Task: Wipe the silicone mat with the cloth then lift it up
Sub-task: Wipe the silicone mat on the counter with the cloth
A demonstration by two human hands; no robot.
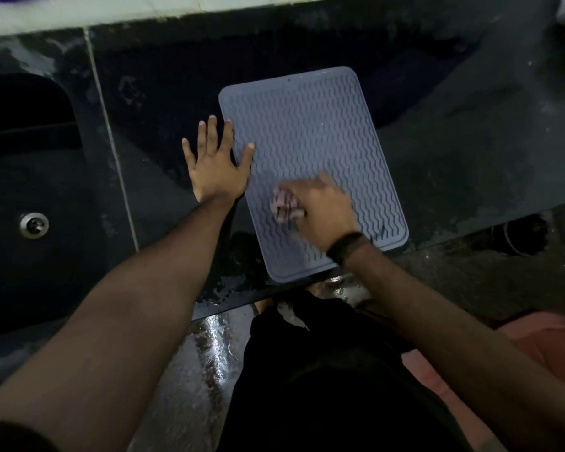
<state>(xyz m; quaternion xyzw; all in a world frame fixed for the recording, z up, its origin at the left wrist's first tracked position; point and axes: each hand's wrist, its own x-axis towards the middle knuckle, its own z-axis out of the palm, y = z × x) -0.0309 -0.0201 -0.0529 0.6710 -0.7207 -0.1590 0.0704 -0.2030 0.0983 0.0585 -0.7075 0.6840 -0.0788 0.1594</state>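
**Wiping in hand, lift not yet begun**

Wiping looks to be the step under way. The mat (310, 158), grey with wavy ridges, lies flat on the dark counter (470, 151), its near corner at the counter's front edge. The left hand (214, 168) is spread wide with straight fingers, palm on the counter at the mat's left edge; its thumb and forefinger rest on the mat, seemingly to pin it. The right hand (317, 203) is on the mat's near half, blurred, its fingers curled round a small bunched cloth (282, 207) that shows at the fingertips. A dark band sits on that wrist. A sink (30, 190) lies to the left, well apart from the mat.

Much of the mat's far half lies beyond the cloth, so I judge more strokes are needed there. Lifting then calls for a grip on an edge; the near corner at the counter's front seems easiest to catch.
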